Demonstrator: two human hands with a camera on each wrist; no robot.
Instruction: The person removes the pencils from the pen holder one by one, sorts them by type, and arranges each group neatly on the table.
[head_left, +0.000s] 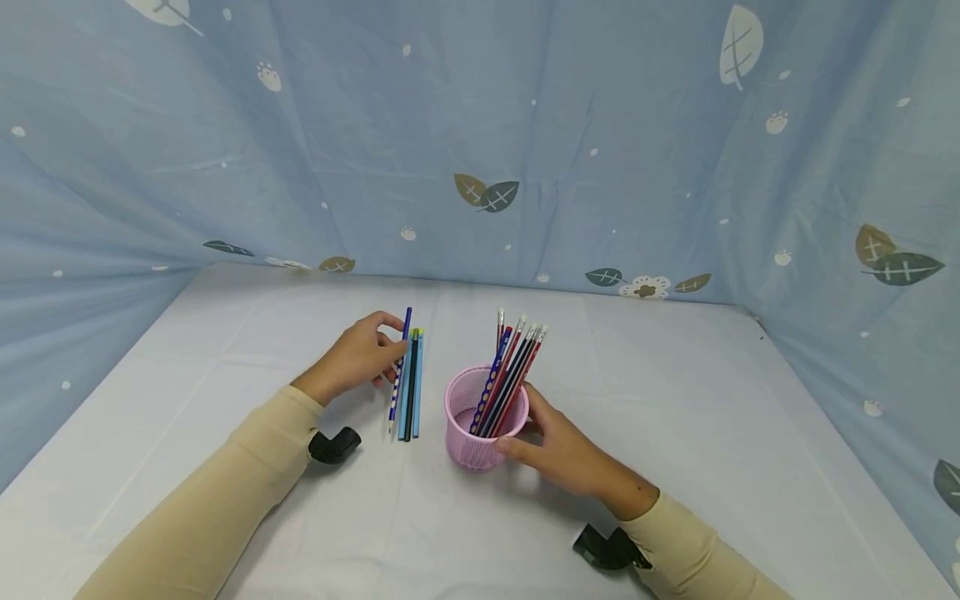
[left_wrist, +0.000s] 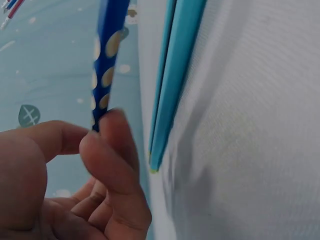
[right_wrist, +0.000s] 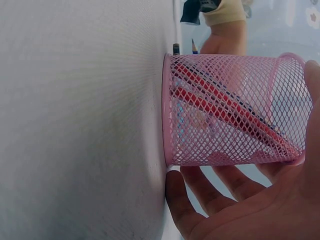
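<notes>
My left hand pinches a blue pencil with pale dots between thumb and fingertips. In the left wrist view the dotted pencil stands apart from two light blue pencils. Beside it on the table lie those light blue pencils and a black pencil, side by side. My right hand holds a pink mesh pencil cup, thumb near the front rim and fingers round the far side. Several red, black and blue pencils lean rightward in the upright cup.
A white cloth covers the table. Behind it hangs a blue curtain with leaf prints, meeting the table's back edge. Black wrist-worn devices sit under both beige sleeves.
</notes>
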